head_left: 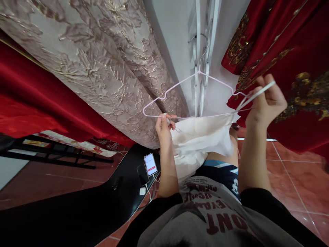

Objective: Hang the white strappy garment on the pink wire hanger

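Note:
A pale pink wire clothes hanger (181, 81) is held level in front of me, its metal hook pointing away. My left hand (164, 124) pinches the hanger's bottom bar near its left corner, together with the edge of a white garment (200, 135). That garment hangs below the bar, over my lap. My right hand (266, 99) is closed at the hanger's right end and grips a thin white strap (253, 95), which runs from the garment's right corner. Whether the right fingers also touch the hanger is hidden.
Shiny embossed fabric (123, 58) and red cloth (64, 92) hang at left. Red embroidered garments (285, 61) hang at right. White metal rails (197, 44) stand ahead. Two phones, one with a lit screen (150, 164), lie with cables on a black bench (84, 209). The floor (285, 175) is reddish tile.

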Tool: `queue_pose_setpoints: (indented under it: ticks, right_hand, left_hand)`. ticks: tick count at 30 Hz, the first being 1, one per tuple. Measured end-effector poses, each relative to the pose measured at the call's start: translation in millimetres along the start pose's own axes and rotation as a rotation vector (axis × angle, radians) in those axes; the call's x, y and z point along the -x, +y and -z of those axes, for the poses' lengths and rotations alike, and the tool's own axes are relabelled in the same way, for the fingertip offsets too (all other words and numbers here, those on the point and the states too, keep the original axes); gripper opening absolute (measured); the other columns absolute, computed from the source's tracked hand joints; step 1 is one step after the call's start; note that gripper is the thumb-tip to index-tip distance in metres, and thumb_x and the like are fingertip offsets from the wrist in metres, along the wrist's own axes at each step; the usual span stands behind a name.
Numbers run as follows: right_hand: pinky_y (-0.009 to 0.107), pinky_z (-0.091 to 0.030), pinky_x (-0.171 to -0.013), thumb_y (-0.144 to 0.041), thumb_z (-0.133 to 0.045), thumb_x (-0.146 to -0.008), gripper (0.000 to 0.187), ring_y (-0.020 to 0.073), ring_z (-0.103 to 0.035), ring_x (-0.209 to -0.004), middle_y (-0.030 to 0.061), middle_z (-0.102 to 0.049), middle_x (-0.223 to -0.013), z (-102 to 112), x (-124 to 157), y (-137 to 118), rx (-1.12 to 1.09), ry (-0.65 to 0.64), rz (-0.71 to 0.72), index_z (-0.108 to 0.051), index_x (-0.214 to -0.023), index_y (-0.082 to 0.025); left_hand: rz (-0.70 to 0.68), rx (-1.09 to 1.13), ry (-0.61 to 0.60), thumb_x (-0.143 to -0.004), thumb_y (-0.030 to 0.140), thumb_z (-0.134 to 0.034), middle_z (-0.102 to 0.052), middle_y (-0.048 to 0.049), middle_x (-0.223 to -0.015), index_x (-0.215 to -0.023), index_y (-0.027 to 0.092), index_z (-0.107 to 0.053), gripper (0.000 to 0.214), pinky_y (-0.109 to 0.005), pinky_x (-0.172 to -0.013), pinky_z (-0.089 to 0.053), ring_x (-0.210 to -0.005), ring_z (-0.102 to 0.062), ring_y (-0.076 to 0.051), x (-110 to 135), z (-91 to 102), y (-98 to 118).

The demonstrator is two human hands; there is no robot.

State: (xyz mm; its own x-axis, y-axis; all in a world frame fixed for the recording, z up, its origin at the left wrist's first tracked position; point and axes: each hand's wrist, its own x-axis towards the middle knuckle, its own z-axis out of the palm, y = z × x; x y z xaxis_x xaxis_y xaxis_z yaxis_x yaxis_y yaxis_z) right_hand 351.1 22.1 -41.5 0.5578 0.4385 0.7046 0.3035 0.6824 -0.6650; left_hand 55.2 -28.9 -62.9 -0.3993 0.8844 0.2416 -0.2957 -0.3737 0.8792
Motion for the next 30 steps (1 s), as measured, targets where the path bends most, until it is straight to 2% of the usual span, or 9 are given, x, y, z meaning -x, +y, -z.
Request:
queue_pose_setpoints:
  ticks: [3, 6, 7, 11, 14, 17, 21, 27, 30]
  right_hand:
    - [0.055, -0.057, -0.099, -0.03, -0.067, -0.103, 0.036, 0.0332, -0.07, -0.121, 0.0116, -0.074, -0.128, 21, 13, 2, 0.041, 0.025, 0.188, -0.071, -0.139, -0.026]
    - [0.051, -0.059, -0.094, -0.025, -0.073, -0.099, 0.021, 0.0282, -0.075, -0.1, 0.0049, -0.079, -0.103, 27, 36, -25, 0.124, 0.038, 0.278, -0.083, -0.115, -0.031]
    - [0.05, -0.059, -0.09, -0.025, -0.077, -0.096, 0.014, 0.0263, -0.076, -0.091, 0.0035, -0.08, -0.096, 25, 42, -36, 0.159, -0.035, 0.286, -0.085, -0.106, -0.031]
    - [0.049, -0.059, -0.092, -0.039, -0.077, -0.095, 0.018, 0.0279, -0.077, -0.098, 0.0046, -0.083, -0.101, 5, 53, -53, 0.272, -0.646, 0.183, -0.082, -0.107, -0.027]
    - [0.049, -0.057, -0.093, -0.042, -0.072, -0.098, 0.021, 0.028, -0.074, -0.099, 0.0057, -0.082, -0.101, -3, 56, -45, 0.309, -0.837, 0.141, -0.08, -0.11, -0.027]
    - [0.049, -0.054, -0.093, -0.039, -0.07, -0.099, 0.021, 0.0278, -0.071, -0.1, 0.0055, -0.081, -0.104, -3, 65, -39, 0.294, -0.813, 0.171, -0.079, -0.115, -0.028]
    - [0.048, -0.052, -0.092, -0.037, -0.07, -0.099, 0.018, 0.0269, -0.07, -0.097, 0.0039, -0.081, -0.102, 0, 73, -43, 0.275, -0.775, 0.193, -0.077, -0.113, -0.028]
    - [0.046, -0.051, -0.093, -0.031, -0.07, -0.098, 0.01, 0.0269, -0.068, -0.1, 0.0027, -0.078, -0.1, 0, 71, -47, 0.276, -0.784, 0.19, -0.075, -0.106, -0.029]
    - [0.046, -0.05, -0.093, -0.032, -0.07, -0.098, 0.011, 0.0272, -0.067, -0.1, 0.0028, -0.077, -0.098, 3, 69, -44, 0.279, -0.772, 0.194, -0.074, -0.107, -0.028]
  left_hand:
    - [0.013, 0.014, -0.015, -0.093, 0.058, -0.072, -0.077, -0.0045, -0.081, -0.082, 0.02, -0.059, 0.041, -0.021, -0.047, -0.037, -0.047, -0.049, -0.007, 1, -0.8, 2]
    - [0.061, 0.053, -0.045, -0.091, 0.056, -0.075, -0.078, -0.0055, -0.081, -0.08, 0.019, -0.061, 0.041, -0.021, -0.048, -0.038, -0.047, -0.049, -0.006, 6, -6.3, 4]
    - [0.077, 0.074, -0.051, -0.09, 0.055, -0.076, -0.078, -0.0057, -0.082, -0.08, 0.019, -0.061, 0.04, -0.02, -0.048, -0.038, -0.048, -0.049, -0.006, 8, -8.6, 4]
    - [0.09, 0.103, -0.029, -0.09, 0.052, -0.076, -0.08, -0.0067, -0.085, -0.08, 0.019, -0.066, 0.037, -0.019, -0.049, -0.04, -0.048, -0.05, -0.005, 14, -11.9, 4]
    - [0.097, 0.072, -0.003, -0.093, 0.051, -0.07, -0.083, -0.012, -0.099, -0.092, 0.018, -0.076, 0.034, -0.02, -0.051, -0.046, -0.058, -0.066, -0.01, 11, 1.2, 2]
    - [-0.032, -0.02, 0.15, -0.088, 0.037, -0.071, -0.083, -0.0127, -0.113, -0.101, 0.018, -0.082, 0.026, -0.022, -0.061, -0.054, -0.086, -0.08, -0.019, 1, 26.5, 2]
    - [-0.339, -0.244, 0.335, -0.077, 0.021, -0.079, -0.085, -0.0058, -0.104, -0.092, 0.019, -0.085, 0.016, -0.031, -0.09, -0.062, -0.106, -0.08, -0.023, -22, 53.2, 15]
    - [-0.418, -0.29, 0.045, -0.082, 0.022, -0.089, -0.082, -0.0026, -0.122, -0.119, 0.023, -0.082, 0.038, -0.038, -0.105, -0.062, -0.114, -0.077, -0.021, -53, 70.1, 43]
    - [-0.391, -0.316, 0.028, -0.075, 0.031, -0.096, -0.081, -0.0003, -0.127, -0.121, 0.025, -0.081, 0.049, -0.045, -0.107, -0.062, -0.113, -0.077, -0.023, -57, 95.3, 42]
